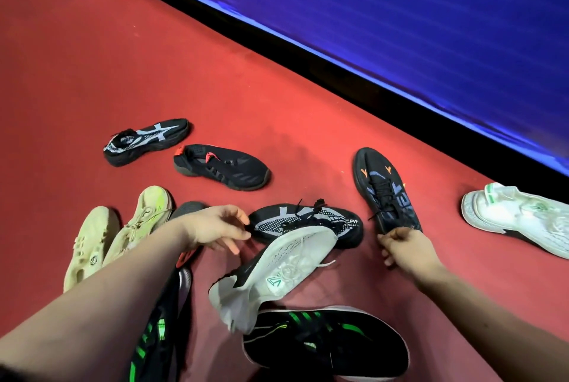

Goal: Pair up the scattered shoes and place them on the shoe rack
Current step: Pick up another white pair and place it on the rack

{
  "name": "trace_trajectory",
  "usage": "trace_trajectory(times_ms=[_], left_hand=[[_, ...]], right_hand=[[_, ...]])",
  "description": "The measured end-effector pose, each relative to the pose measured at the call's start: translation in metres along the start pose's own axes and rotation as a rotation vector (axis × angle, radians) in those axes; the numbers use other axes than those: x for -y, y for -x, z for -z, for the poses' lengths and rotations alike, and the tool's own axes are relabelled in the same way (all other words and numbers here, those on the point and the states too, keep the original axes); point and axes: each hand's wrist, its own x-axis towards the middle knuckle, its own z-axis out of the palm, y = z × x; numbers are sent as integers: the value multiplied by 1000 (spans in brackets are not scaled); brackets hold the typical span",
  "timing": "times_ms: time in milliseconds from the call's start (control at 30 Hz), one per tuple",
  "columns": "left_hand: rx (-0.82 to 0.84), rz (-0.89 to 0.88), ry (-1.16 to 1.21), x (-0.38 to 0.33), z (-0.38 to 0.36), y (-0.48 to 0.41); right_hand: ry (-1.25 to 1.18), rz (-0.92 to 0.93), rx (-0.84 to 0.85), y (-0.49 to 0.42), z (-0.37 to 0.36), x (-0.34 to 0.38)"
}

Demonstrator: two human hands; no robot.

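Observation:
Shoes lie scattered on a red carpet (92, 73). My right hand (406, 247) pinches the heel of a black shoe with blue and orange marks (385, 187). My left hand (215, 227) has its fingers spread, with the tips at the toe of a black shoe with a white pattern (311, 220). Its match (147, 141) lies further away. A white shoe with a green logo (271, 270) lies on its side between my arms, leaning on the patterned shoe. Its partner (523, 218) is at the far right. No shoe rack is in view.
A black shoe with a red tab (221, 166) lies in the middle. Two cream shoes (89, 246) sit at the left. Black shoes with green stripes lie near me (326, 341), one under my left arm (157, 320). A blue wall with a black base (308, 58) runs behind.

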Motion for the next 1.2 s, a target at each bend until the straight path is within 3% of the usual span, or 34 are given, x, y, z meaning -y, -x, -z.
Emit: trace_trajectory(times_ms=[233,500,700,833,1000,1100,1200], left_hand=[[-159,-187,-77,-43,-29,-15],[-51,-383,-125,-112,-111,-29],[7,-429,-203,-141,-167,-50],[63,-434,-279,-139,-181,-54],[71,-399,-321,-126,-174,-48],[50,-371,-337,-119,-166,-46],[45,-342,-324,-115,-163,-45]], right_hand=[[-154,-46,-6,-7,16,-6],[-165,-91,-365,-18,81,-24],[81,-59,-558,-19,128,-39],[288,32,-415,-29,151,-33],[269,-1,-188,-46,149,-22],[47,-3,-250,-53,141,-30],[1,17,-385,-43,137,-42]])
